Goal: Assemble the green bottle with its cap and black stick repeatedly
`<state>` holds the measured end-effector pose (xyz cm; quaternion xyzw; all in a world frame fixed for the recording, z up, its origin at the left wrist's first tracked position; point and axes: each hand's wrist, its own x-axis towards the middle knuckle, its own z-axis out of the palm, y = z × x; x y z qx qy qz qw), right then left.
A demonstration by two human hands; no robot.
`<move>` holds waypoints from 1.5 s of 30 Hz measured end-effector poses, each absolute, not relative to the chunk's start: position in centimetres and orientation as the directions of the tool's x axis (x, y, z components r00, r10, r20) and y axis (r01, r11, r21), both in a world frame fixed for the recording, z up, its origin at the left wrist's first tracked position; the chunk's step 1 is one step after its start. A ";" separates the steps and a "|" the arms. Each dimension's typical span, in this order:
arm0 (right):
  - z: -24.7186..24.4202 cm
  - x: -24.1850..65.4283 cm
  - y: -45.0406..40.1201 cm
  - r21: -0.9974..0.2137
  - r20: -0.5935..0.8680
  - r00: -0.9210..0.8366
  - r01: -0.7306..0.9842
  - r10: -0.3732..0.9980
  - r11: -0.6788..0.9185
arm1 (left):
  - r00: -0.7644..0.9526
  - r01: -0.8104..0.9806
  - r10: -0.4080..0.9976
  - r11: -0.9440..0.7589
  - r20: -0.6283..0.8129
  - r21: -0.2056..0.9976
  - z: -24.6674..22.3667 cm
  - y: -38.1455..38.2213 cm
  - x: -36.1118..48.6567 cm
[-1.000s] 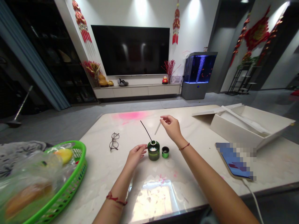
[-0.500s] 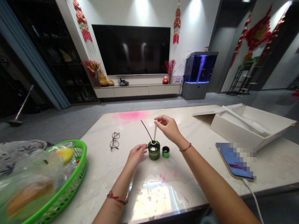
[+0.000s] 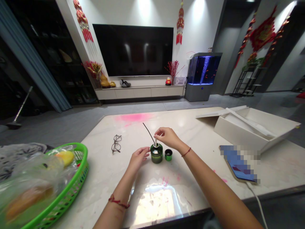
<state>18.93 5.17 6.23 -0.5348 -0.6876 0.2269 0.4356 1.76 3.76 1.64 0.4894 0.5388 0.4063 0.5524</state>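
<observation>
A dark green glass bottle [image 3: 156, 156] stands upright on the pale table [image 3: 100, 178]. One thin black stick [image 3: 148, 132] leans out of its neck to the left. My right hand [image 3: 166, 137] is above the bottle, thumb and fingertips pinching a white stick [image 3: 155, 141] whose lower end is in the neck. My left hand [image 3: 138, 157] rests at the bottle's left side, its fingers partly spread, with the fingertips at or very near the glass. Just right of the bottle sits a small green cup-shaped cap [image 3: 168, 155].
Eyeglasses [image 3: 116, 143] lie left of the hands. A green basket [image 3: 81, 178] with bagged items fills the near left. On the right are a phone [image 3: 238, 165] with a cable and a white box [image 3: 243, 133]. A television [image 3: 135, 51] and fish tank [image 3: 205, 70] stand beyond.
My right hand has moved down toward the bottle, and the white stick has sunk deeper into the neck. My left hand has stayed beside the bottle.
</observation>
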 end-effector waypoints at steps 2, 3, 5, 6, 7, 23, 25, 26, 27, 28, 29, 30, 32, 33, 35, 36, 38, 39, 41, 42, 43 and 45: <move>6.0 18.9 5.2 -0.767 0.342 -0.079 0.552 0.936 0.327 | 0.094 0.087 0.976 0.187 -0.195 0.978 1.6 3.8 1.7; 5.9 18.9 5.2 -0.764 0.336 -0.089 0.556 0.938 0.327 | 0.096 0.090 0.976 0.187 -0.196 0.978 1.6 3.8 1.7; 5.8 18.8 5.2 -0.759 0.325 -0.097 0.566 0.941 0.321 | 0.097 0.092 0.975 0.191 -0.200 0.977 1.5 3.8 1.7; 5.7 18.8 5.3 -0.756 0.319 -0.098 0.573 0.943 0.316 | 0.097 0.092 0.974 0.195 -0.203 0.977 1.5 3.8 1.7; 5.6 18.8 5.3 -0.752 0.313 -0.101 0.581 0.944 0.312 | 0.097 0.093 0.974 0.197 -0.206 0.976 1.5 3.9 1.8; 6.1 19.3 4.9 -0.661 0.205 -0.215 0.689 0.955 0.297 | 0.092 0.091 0.974 0.201 -0.209 0.975 1.5 3.9 1.8; 6.2 19.2 4.8 -0.634 0.208 -0.218 0.712 0.954 0.301 | 0.092 0.093 0.973 0.205 -0.213 0.974 1.6 3.9 1.8; 6.2 19.2 4.8 -0.622 0.210 -0.220 0.721 0.953 0.304 | 0.092 0.093 0.972 0.206 -0.214 0.974 1.6 3.9 1.8; 6.2 19.2 4.8 -0.614 0.209 -0.224 0.728 0.952 0.306 | 0.092 0.093 0.972 0.206 -0.214 0.974 1.5 3.9 1.7; 6.2 19.2 4.8 -0.608 0.209 -0.228 0.731 0.951 0.309 | 0.093 0.092 0.972 0.206 -0.215 0.974 1.5 4.0 1.7; 6.2 19.2 4.8 -0.605 0.209 -0.233 0.733 0.950 0.313 | 0.094 0.091 0.972 0.207 -0.215 0.974 1.5 4.0 1.7; 6.1 19.2 4.7 -0.602 0.209 -0.237 0.733 0.949 0.316 | 0.095 0.090 0.972 0.208 -0.217 0.974 1.4 4.0 1.7; 6.1 19.3 4.7 -0.602 0.205 -0.242 0.733 0.948 0.317 | 0.096 0.094 0.970 0.214 -0.223 0.972 1.4 4.1 1.7; 6.2 19.3 4.7 -0.603 0.200 -0.244 0.733 0.949 0.315 | 0.096 0.096 0.970 0.215 -0.224 0.972 1.4 4.1 1.7; 6.2 19.3 4.6 -0.604 0.190 -0.245 0.734 0.951 0.310 | 0.095 0.096 0.970 0.213 -0.222 0.972 1.4 4.1 1.7; 6.2 19.3 4.6 -0.604 0.189 -0.244 0.735 0.951 0.308 | 0.094 0.094 0.971 0.212 -0.221 0.973 1.4 4.1 1.8; 6.2 19.3 4.6 -0.601 0.194 -0.238 0.738 0.952 0.307 | 0.091 0.087 0.971 0.213 -0.221 0.973 1.4 4.0 1.8; 6.2 19.3 4.6 -0.599 0.199 -0.235 0.739 0.951 0.308 | 0.091 0.084 0.971 0.215 -0.223 0.973 1.5 4.0 1.8; 6.1 19.3 4.6 -0.600 0.201 -0.229 0.740 0.952 0.305 | 0.089 0.081 0.970 0.221 -0.228 0.972 1.5 3.9 1.8; 6.1 19.3 4.5 -0.602 0.199 -0.227 0.739 0.953 0.302 | 0.089 0.081 0.969 0.222 -0.229 0.972 1.5 3.8 1.8; 6.2 19.3 4.5 -0.605 0.195 -0.227 0.738 0.954 0.299 | 0.090 0.081 0.969 0.222 -0.229 0.972 1.6 3.8 1.8; 6.2 19.3 4.4 -0.613 0.189 -0.228 0.733 0.955 0.296 | 0.092 0.083 0.969 0.220 -0.228 0.972 1.6 3.7 1.8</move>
